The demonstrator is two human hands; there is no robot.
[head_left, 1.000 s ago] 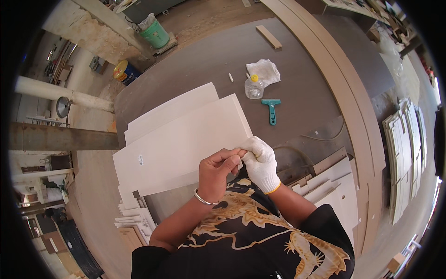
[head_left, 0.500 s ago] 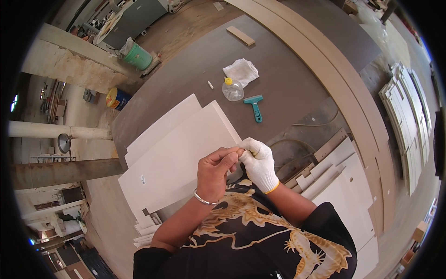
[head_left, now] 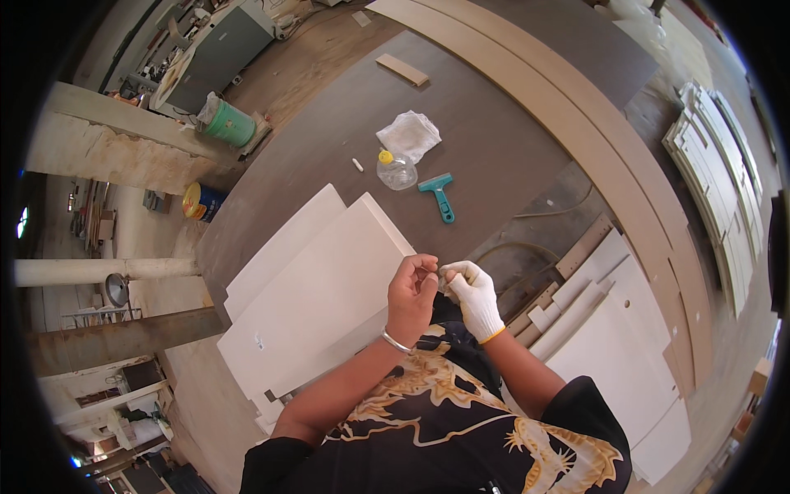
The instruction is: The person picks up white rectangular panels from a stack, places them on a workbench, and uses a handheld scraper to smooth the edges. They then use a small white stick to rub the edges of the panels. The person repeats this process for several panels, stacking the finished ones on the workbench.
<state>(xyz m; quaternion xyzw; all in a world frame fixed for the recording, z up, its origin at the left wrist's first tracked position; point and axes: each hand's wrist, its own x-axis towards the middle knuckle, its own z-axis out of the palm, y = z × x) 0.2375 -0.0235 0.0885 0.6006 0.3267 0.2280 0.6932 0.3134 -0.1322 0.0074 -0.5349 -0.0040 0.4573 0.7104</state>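
Observation:
My left hand [head_left: 410, 298] is bare, with a silver bracelet on the wrist, and its fingers are curled toward my right hand [head_left: 471, 296], which wears a white work glove. The fingertips of both hands meet over something small that I cannot make out. Both hands hover at the near edge of a stack of white panels [head_left: 317, 296] lying on the dark brown table [head_left: 485, 140].
On the table beyond the panels lie a clear bottle with a yellow cap [head_left: 395, 169], a white cloth [head_left: 409, 133], a teal scraper [head_left: 439, 195] and a short wooden strip [head_left: 402, 69]. More white panels [head_left: 625, 346] lie at my right. A green bucket [head_left: 228, 123] stands on the floor.
The view has shifted so the table and panels sit differently in frame. My hands stay together at the panel's edge, fingers still pinching between them.

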